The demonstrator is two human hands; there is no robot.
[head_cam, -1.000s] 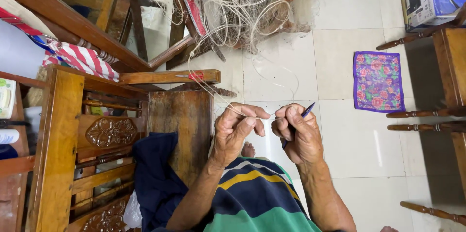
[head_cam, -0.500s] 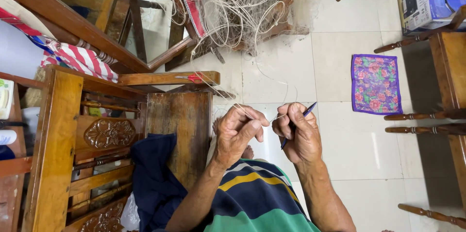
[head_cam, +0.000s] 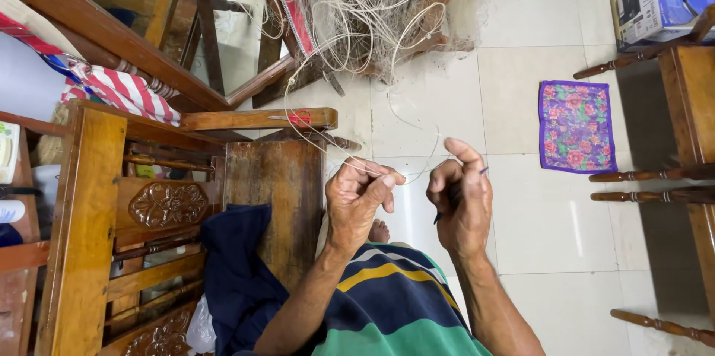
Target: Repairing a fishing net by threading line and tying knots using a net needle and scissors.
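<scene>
— Raised since a second ago: thumb of right hand [head_cam: 462, 199], now pointing straight up. Drawn back into the fist too: dark needle-like tool [head_cam: 482, 171], with only a bluish tip and a dark lower end showing. Barely shifted: left hand [head_cam: 361, 196].

— Only the head view to go by. Holding what?

— Left grip pinched shut on thin pale line [head_cam: 426, 166], fingertips bunched together. Right grip curled tight round the tool, with the line passing close by the thumb.

— Whereabouts of the line?

— Strung between both hands in a shallow loop above the tiled floor [head_cam: 536, 237]. Then running far and left, past the arm of a wooden bench [head_cam: 275, 192], up to a tangled heap of net [head_cam: 357, 6] at the far edge.

— How far along?

— Judged to be partway through one small step: line picked up and held, but no finished knot to be made out between the fingers. Too fine to tell more. Heap mostly a loose tangle draped over wooden frames, so plenty left undone, by the look of it.

— Look of the line?

— Whitish, very thin, stiff enough to keep its curve, slack rather than taut.

— Anything else around?

— Purple floral cloth [head_cam: 577, 126] flat on the floor to the right, well apart from the hands.
</scene>
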